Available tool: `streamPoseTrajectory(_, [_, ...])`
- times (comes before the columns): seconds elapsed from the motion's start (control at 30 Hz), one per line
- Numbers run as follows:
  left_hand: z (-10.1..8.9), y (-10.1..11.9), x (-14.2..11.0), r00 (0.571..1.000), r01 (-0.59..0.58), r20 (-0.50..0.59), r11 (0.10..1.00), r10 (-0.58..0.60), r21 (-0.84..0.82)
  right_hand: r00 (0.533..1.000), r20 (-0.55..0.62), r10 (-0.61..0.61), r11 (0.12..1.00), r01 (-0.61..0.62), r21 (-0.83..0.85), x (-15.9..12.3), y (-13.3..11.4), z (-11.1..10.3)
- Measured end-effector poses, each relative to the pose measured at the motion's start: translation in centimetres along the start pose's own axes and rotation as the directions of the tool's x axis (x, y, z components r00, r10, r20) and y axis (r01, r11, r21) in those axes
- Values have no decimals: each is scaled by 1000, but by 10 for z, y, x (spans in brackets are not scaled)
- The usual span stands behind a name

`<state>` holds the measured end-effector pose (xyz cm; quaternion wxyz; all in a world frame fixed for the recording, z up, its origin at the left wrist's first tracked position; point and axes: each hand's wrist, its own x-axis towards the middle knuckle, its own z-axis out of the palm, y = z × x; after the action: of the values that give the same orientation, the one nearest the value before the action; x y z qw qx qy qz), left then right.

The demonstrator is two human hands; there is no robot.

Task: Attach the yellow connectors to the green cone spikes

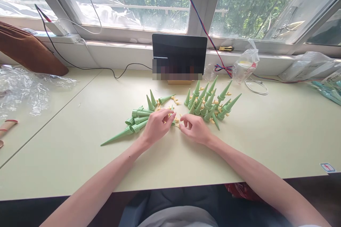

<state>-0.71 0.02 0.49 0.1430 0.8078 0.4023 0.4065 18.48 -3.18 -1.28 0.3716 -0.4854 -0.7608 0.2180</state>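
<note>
Reaching past the front edge of a pale table [269,131], the left hand [157,122] and right hand [195,127] sit apart, fingers curled, with green conical spikes [141,112] lying beside the left and an upright-to-leaning cluster [209,102] beside the right. Tabletop spreads from that cluster toward the right. A tablet [179,51] stands at the back, below windows [128,3], its lower screen pixelated. Fingers partly cover small yellow fittings [175,100]; whether either hand grips one, I cannot tell.
</note>
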Motion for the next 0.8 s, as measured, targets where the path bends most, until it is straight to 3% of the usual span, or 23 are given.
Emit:
streamPoseTrajectory(0.33, [1, 0, 0, 1000, -4, 10, 1000, 4, 12, 997, 83, 1, 997, 6, -82, -1, 0, -1])
streamPoseTrajectory(0.8, [1, 0, 0, 1000, -11, 13, 999, 11, 31, 995, 98, 7, 996, 2, -85, 0, 1, -1])
